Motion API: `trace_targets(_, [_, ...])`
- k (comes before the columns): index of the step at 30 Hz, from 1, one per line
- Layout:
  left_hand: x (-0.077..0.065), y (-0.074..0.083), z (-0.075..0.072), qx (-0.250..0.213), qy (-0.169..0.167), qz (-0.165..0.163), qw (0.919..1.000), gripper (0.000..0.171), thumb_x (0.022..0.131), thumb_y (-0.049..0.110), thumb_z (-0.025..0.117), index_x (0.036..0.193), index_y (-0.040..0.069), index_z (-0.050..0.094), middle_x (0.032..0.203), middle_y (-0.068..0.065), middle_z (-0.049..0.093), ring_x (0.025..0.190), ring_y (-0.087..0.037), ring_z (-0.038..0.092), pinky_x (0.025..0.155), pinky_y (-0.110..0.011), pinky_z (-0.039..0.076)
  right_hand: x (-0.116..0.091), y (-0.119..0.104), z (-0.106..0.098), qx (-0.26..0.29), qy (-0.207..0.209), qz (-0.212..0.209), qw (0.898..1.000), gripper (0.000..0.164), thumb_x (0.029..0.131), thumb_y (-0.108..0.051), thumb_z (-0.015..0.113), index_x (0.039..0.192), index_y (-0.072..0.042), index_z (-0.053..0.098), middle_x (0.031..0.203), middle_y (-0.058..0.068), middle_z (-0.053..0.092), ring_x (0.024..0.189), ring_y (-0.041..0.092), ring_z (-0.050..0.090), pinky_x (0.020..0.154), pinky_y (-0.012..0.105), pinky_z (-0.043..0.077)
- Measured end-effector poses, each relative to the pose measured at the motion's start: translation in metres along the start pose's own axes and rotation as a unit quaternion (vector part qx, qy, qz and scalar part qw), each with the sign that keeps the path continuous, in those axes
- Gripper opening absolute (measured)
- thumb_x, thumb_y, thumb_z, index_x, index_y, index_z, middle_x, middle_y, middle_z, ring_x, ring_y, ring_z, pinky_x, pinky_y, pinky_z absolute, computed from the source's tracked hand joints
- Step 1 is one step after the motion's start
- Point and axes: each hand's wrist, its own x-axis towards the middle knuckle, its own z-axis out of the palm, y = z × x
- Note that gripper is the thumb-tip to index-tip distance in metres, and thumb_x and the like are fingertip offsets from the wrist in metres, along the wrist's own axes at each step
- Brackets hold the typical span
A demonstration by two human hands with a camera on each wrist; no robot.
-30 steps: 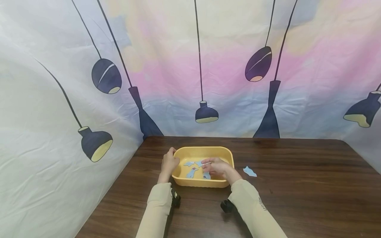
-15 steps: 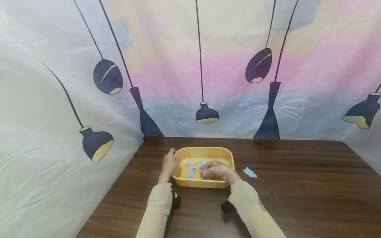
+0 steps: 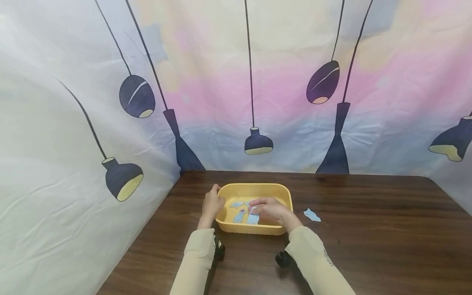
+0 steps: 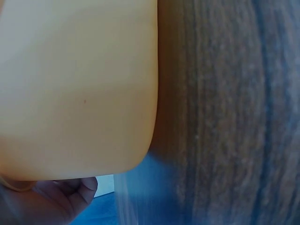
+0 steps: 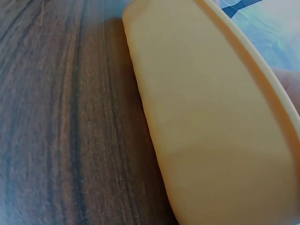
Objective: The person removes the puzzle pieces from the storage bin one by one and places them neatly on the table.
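The left hand (image 3: 212, 205) gripped the yellow, rounded-rectangular, plastic-looking tray (image 3: 254, 230). Inside it, the right hand (image 3: 271, 209) seemed to pinch a flat, pale-blue, paper-like piece (image 3: 253, 219), more exposed than a moment earlier, suggesting lifting or turning.

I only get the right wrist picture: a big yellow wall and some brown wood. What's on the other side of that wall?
Observer: The head view shows several light-blue pieces lying inside a yellow tray.
Visitor: Oh, a tray! Is anyone steadying it?
Observer: Yes, the left hand holds it at its left end.
Visitor: And are all the blue bits in there?
Observer: No, one loose piece lies on the table, just to the right of the tray.
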Motion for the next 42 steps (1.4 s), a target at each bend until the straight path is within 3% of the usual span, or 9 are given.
trace_targets(6, [0.001,0.004,0.000,0.003,-0.001,0.005,1.0000,0.030,0.084,0.005,0.055,0.113,0.005,0.058,0.090,-0.019,0.068,0.071,-0.027,0.058,0.062,-0.035,0.044,-0.001,-0.004,-0.002,0.021,0.063,-0.015,0.998,0.040,0.092,-0.006,0.060,0.130,0.007,0.056,0.124,0.020,0.066,0.105,0.018,0.066,0.091,0.032,0.053])
trace_targets(10, [0.000,0.006,0.001,0.002,-0.008,0.003,1.0000,0.032,0.084,0.006,0.055,0.116,0.005,0.059,0.090,-0.018,0.068,0.069,-0.025,0.057,0.060,-0.033,0.042,-0.009,-0.006,-0.002,0.044,0.101,-0.047,0.993,0.040,0.093,-0.004,0.059,0.131,0.008,0.054,0.127,0.022,0.064,0.111,0.023,0.065,0.096,0.035,0.052])
trace_targets(14, [0.000,0.008,0.002,-0.006,-0.004,0.004,1.0000,0.034,0.084,0.005,0.056,0.117,0.005,0.062,0.092,-0.018,0.069,0.067,-0.024,0.056,0.058,-0.031,0.041,-0.020,-0.012,-0.010,0.051,0.097,-0.076,0.991,0.044,0.095,-0.007,0.058,0.134,0.009,0.049,0.132,0.025,0.060,0.117,0.024,0.063,0.098,0.034,0.051])
trace_targets(19, [0.004,0.011,0.000,-0.004,0.000,0.010,0.9999,0.034,0.085,0.007,0.057,0.119,0.005,0.063,0.097,-0.018,0.070,0.070,-0.024,0.059,0.061,-0.033,0.044,-0.030,-0.023,-0.023,0.066,0.112,-0.089,0.988,0.047,0.094,-0.011,0.060,0.136,0.008,0.048,0.134,0.024,0.058,0.112,0.016,0.065,0.093,0.028,0.053])
trace_targets(24, [0.006,0.009,-0.002,0.005,0.011,0.000,0.9999,0.034,0.084,0.006,0.056,0.117,0.005,0.063,0.095,-0.018,0.070,0.069,-0.025,0.059,0.060,-0.033,0.043,-0.042,-0.024,-0.034,0.073,0.120,-0.085,0.986,0.047,0.094,-0.012,0.060,0.137,0.005,0.049,0.136,0.024,0.057,0.108,0.010,0.066,0.090,0.025,0.053])
trace_targets(34, [0.003,0.004,0.003,0.001,0.002,-0.002,1.0000,0.035,0.083,0.006,0.056,0.118,0.004,0.063,0.096,-0.019,0.070,0.069,-0.024,0.058,0.058,-0.031,0.042,-0.075,0.000,-0.073,0.057,0.176,-0.059,0.981,0.055,0.095,-0.020,0.061,0.140,0.008,0.043,0.128,0.015,0.065,0.094,-0.003,0.065,0.084,0.018,0.052])
trace_targets(40, [0.002,0.002,0.000,-0.001,0.001,0.000,1.0000,0.036,0.084,0.006,0.057,0.119,0.003,0.062,0.092,-0.019,0.069,0.063,-0.022,0.055,0.054,-0.028,0.039,-0.094,0.014,-0.100,0.047,0.213,-0.037,0.975,0.060,0.096,-0.022,0.059,0.143,0.008,0.038,0.109,-0.006,0.069,0.088,-0.005,0.061,0.079,0.015,0.051])
trace_targets(42, [0.001,0.001,0.001,-0.005,0.001,0.001,1.0000,0.036,0.085,0.006,0.057,0.120,0.003,0.062,0.092,-0.019,0.069,0.062,-0.021,0.054,0.054,-0.028,0.038,-0.099,0.019,-0.108,0.038,0.222,-0.029,0.974,0.060,0.096,-0.022,0.059,0.143,0.010,0.037,0.106,-0.007,0.067,0.087,-0.005,0.060,0.079,0.015,0.051])
